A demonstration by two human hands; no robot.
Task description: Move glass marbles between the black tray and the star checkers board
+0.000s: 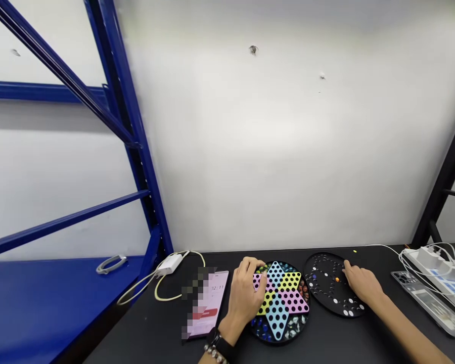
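A round Chinese checkers board [278, 301] with a pink, yellow and light-blue star lies on the black table [159, 323]. Marbles sit in its rim pockets. My left hand [245, 293] rests on the board's left edge, fingers curled over the rim; I cannot make out whether they hold anything. To the right lies a round black tray [328, 285] with holes and a few marbles. My right hand [360, 283] lies flat on that tray's right side, fingers stretched toward an orange marble [337, 279].
A pink phone [208, 303] lies left of the board, with a white charger [169, 264] and cable behind it. A white power strip [440, 275] with cables and another phone [426, 301] sit at far right. A blue metal shelf [60, 298] stands at left; a white wall is behind.
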